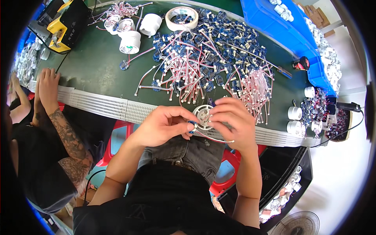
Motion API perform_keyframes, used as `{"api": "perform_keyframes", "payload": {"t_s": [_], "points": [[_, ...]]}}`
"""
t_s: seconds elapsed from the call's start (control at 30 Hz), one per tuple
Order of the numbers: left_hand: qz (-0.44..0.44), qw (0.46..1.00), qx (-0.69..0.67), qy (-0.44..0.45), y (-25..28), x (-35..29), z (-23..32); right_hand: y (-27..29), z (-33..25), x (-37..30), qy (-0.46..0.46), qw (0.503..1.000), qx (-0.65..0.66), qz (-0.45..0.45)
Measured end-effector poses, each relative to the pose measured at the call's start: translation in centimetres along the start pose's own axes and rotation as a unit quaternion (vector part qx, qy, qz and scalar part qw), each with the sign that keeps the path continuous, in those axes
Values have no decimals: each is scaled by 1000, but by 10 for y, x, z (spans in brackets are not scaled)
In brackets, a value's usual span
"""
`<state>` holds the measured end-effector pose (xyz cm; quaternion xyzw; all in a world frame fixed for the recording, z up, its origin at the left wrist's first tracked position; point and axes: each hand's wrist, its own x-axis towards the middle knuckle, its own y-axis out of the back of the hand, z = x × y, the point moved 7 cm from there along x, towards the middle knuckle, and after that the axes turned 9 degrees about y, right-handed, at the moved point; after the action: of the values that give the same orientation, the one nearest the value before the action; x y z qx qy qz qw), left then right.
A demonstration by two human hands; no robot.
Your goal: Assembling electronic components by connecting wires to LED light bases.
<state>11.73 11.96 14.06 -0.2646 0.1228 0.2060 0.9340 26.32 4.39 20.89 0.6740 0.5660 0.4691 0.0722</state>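
Note:
Just over the bench's near edge, my left hand pinches a small blue circuit board between thumb and forefinger. A thin red-and-white cable hangs below the hands and ends in a white plug under my right hand. My right hand has its fingers closed on the rim of a round white plastic housing, whose hollow inside faces up. The board sits at the housing's left edge; whether they touch I cannot tell. Beyond both hands spreads a heap of blue circuit boards with bundled red-and-white cables.
A perforated white strip lines the bench's front edge. White cups, a tape roll and a screwdriver lie on the bench. Blue bins stand right; a yellow-black machine and a co-worker's hands are left.

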Motion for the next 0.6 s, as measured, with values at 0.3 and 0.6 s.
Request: {"api": "perform_keyframes", "payload": {"t_s": [0.3,0.6], "points": [[26,999,36,-17,-4,5,-2,-11,-2,8,102,991,86,12],[43,999,7,-22,-1,5,-1,-19,9,2,-12,984,176,9]]}}
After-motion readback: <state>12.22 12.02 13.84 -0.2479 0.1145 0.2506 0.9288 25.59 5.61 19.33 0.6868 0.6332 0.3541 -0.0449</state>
